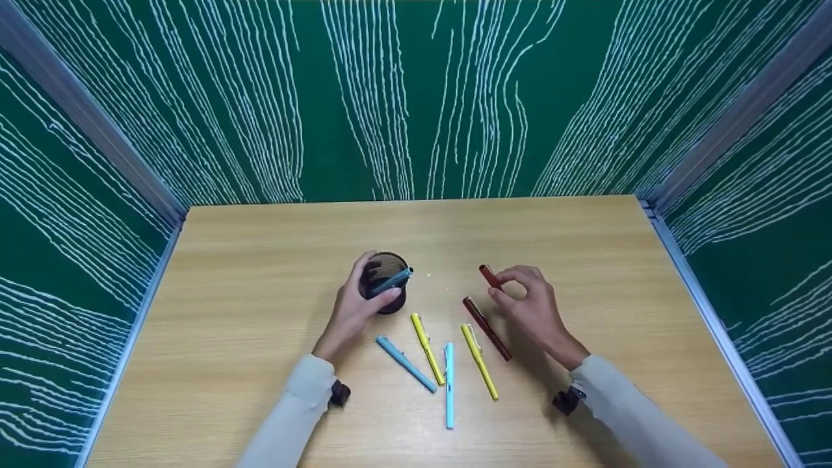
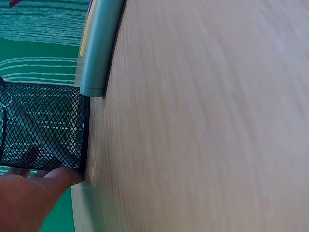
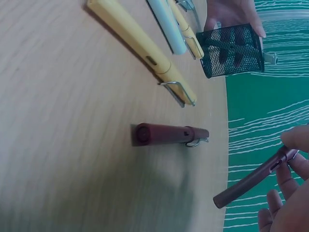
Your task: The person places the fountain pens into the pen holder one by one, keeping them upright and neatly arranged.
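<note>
My left hand (image 1: pixel 356 311) grips a black mesh pen cup (image 1: pixel 390 307) round its side. One teal pen (image 1: pixel 393 281) leans inside the cup, its end poking past the rim; the mesh shows it slanting in the left wrist view. Over the table at the right, my right hand (image 1: pixel 530 305) pinches a dark red pen (image 1: pixel 489 275) between thumb and fingers. In the right wrist view that pen (image 3: pixel 251 182) is raised off the tabletop. Just below the hand, a second dark red pen (image 1: pixel 487 329) lies on the wood.
Between the forearms lie two yellow pens (image 1: pixel 480 361), a blue pen (image 1: pixel 406 364) and a light blue pen (image 1: pixel 449 385). The wooden table (image 1: pixel 260 260) is bordered by green panels (image 1: pixel 422 97) with white wavy lines. Dark wrist devices (image 1: pixel 568 400) sit at both cuffs.
</note>
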The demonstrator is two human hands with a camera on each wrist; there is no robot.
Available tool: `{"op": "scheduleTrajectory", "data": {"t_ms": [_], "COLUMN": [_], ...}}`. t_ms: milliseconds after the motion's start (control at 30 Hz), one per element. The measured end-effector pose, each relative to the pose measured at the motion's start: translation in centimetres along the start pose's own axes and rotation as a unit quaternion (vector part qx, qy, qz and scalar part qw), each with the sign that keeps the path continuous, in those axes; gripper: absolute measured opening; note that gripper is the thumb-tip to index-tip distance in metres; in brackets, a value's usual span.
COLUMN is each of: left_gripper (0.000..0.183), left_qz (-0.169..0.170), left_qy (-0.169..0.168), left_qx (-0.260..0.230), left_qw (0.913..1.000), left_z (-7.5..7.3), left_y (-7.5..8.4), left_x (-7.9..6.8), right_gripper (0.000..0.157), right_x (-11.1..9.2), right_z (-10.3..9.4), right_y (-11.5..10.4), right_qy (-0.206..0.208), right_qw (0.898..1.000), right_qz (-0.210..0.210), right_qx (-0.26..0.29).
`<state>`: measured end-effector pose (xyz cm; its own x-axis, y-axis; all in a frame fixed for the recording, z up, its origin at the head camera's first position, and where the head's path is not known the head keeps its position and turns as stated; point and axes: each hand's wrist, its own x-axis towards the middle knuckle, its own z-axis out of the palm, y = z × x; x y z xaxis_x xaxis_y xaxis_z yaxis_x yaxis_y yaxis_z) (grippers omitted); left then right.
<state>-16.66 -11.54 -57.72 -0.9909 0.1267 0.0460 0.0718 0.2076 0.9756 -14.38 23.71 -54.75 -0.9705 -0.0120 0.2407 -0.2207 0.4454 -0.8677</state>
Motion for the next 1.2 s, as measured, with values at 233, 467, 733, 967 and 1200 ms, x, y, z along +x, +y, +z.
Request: {"op": "scheduleTrajectory", "data": {"t_ms": [233, 467, 733, 967, 1200], "left_gripper": [0.094, 0.093, 0.094, 0.095, 0.095], "left_qz": [0.003, 0.005, 0.000, -0.004, -0.001], "left_qy": [-0.001, -0.005, -0.001, 0.000, 0.000], "left_qx": [-0.002, -0.008, -0.004, 0.002, 0.001], "left_qw": [1.0000, 0.9999, 1.0000, 1.0000, 1.0000], "left_z": [0.0, 0.1, -0.1, 0.0, 0.0], "left_y": [0.0, -0.2, -0.3, -0.3, -0.4], "left_x": [0.0, 0.0, 0.0, 0.1, 0.1], "right_gripper": [0.015, 0.014, 0.014, 0.014, 0.015], "right_x": [0.5, 0.9, 1.5, 2.2, 3.0], "right_z": [0.3, 0.5, 0.9, 1.6, 2.6], "right_y": [-0.5, -0.8, -1.8, -2.8, -3.9], "right_qy": [0.003, 0.009, 0.002, 0.002, -0.005], "right_qw": [1.000, 1.000, 1.000, 1.000, 1.000], "right_qz": [-0.007, -0.007, -0.002, -0.010, -0.021], "right_qx": [-0.007, -0.004, -0.013, -0.002, 0.010]}}
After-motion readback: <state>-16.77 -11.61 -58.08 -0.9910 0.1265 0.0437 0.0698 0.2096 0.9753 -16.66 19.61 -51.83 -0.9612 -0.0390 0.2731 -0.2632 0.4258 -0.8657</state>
